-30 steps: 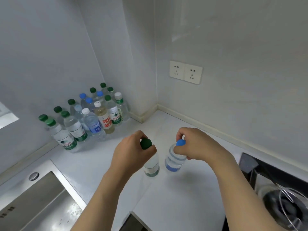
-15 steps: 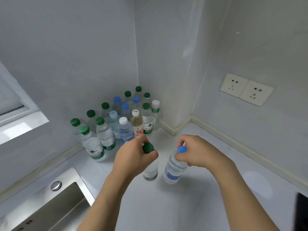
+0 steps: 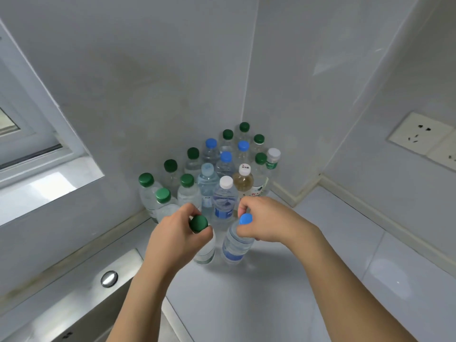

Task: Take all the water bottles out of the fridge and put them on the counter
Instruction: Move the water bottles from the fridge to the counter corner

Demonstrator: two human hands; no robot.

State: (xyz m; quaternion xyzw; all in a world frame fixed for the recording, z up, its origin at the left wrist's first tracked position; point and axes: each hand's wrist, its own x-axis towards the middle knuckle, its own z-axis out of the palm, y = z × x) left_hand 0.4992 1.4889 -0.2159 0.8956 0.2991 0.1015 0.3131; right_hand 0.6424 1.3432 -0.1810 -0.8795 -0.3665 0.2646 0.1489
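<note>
My left hand (image 3: 176, 236) grips a clear water bottle with a green cap (image 3: 206, 253) by its neck. My right hand (image 3: 267, 223) pinches the neck of a clear bottle with a blue cap and blue label (image 3: 234, 248). Both bottles are upright, side by side, low over or on the white counter (image 3: 283, 292); I cannot tell if their bases touch it. Just behind them, several water bottles (image 3: 209, 174) with green, blue and white caps stand packed in the wall corner.
A steel sink (image 3: 81, 314) with a round plug button (image 3: 109, 278) lies at the lower left. A window sill (image 3: 49, 186) is at the left. A double wall socket (image 3: 424, 137) sits on the right wall. Bare counter stretches to the right.
Both hands have carried their bottles forward to the cluster in the corner. The view has turned left, so the stove at the right has left the frame.
</note>
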